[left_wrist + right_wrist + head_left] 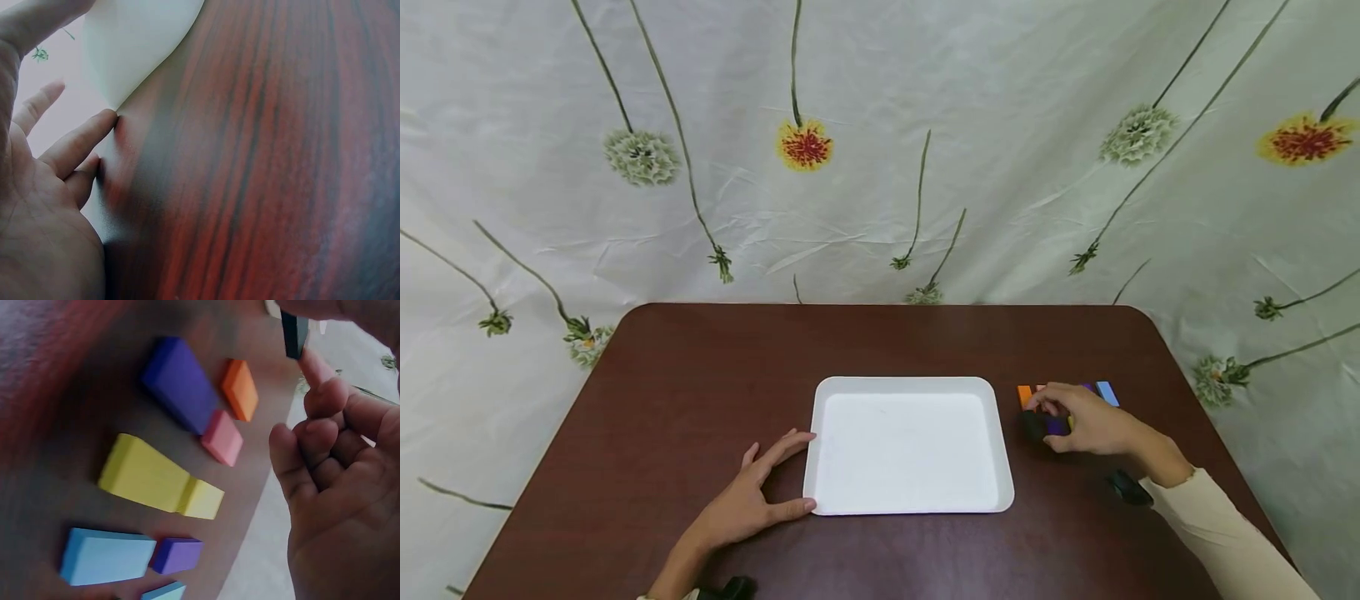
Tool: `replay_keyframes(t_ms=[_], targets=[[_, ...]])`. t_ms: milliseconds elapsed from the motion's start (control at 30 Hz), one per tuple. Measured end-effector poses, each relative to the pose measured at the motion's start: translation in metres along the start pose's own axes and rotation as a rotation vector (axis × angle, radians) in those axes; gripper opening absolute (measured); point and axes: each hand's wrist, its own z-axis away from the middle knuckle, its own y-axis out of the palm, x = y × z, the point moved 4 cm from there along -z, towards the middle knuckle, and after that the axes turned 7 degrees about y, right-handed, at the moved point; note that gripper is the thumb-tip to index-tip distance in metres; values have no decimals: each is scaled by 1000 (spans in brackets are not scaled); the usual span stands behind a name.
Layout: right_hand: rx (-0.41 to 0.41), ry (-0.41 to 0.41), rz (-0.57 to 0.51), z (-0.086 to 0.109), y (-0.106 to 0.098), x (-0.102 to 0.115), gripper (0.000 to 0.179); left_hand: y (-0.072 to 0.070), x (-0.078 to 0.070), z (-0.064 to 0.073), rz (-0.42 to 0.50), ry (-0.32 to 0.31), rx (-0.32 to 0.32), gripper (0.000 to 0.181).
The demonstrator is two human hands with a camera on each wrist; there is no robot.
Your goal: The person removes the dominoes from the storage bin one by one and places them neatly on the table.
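Observation:
My right hand (1093, 421) pinches a dark, nearly black block (294, 334) between thumb and finger at the right of the table. Its other fingers are curled in toward the palm in the right wrist view. Below lie an orange block (240, 390), a dark blue-purple block (180, 384), a pink block (222, 437) and a yellow block (144, 472). My left hand (745, 500) touches the left rim of a white tray (910, 450), its fingers extended and its thumb at the near left corner.
Beside the yellow block are a pale yellow block (203, 499), a light blue block (109, 556) and a purple block (178, 555). The brown wooden table (737, 350) ends at a flowered cloth (865, 208) behind it.

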Motion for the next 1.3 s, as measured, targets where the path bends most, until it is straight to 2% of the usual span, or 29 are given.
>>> replay_keyframes(t_ms=[167,300,567,1100,1200,1300], targets=[[-3,83,104,3,8,-5,39,-1,1,1,-9,-5,1,83],[-3,116,163,3,11,-6,41,-1,1,2,-11,-8,-1,83],[-2,125,216,1,13,-6,41,0,3,4,-3,5,0,82],[-6,126,256,-2,18,-10,45,0,2,8,-16,25,-20,83],[-38,113,233,3,12,-7,44,0,2,8,-2,30,-26,82],[-134,78,190,14,-1,-6,40,-3,0,10,55,48,-65,76]])
